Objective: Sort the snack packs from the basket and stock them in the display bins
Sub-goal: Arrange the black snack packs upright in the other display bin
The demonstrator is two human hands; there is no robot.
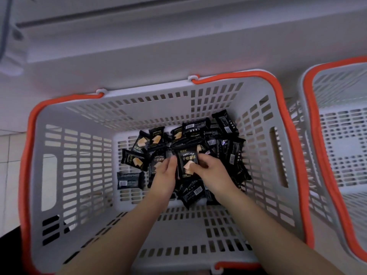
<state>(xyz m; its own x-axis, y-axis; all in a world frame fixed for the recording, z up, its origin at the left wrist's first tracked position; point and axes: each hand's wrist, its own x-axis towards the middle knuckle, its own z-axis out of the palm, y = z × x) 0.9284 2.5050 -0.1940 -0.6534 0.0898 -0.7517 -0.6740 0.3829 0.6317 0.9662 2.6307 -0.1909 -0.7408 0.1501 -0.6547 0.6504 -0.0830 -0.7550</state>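
- Grey slatted basket (79, 175) with orange rim; both forearms reach down into it.
- Pile of black snack packs (218, 143) lies on the basket floor, toward the far right corner; one pack (127, 180) lies apart at left, barcode side up.
- Left hand (165, 173) and right hand (210, 169) pinch opposite edges of one "DRYCAKE" pack (188, 161), face up atop the pile.
- Second basket (341, 135), same type, stands just to the right.

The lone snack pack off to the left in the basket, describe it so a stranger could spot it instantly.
Look in the grey basket with the orange rim. Left of the left hand, one black pack lies flat apart from the pile, barcode side up, no cake picture showing.
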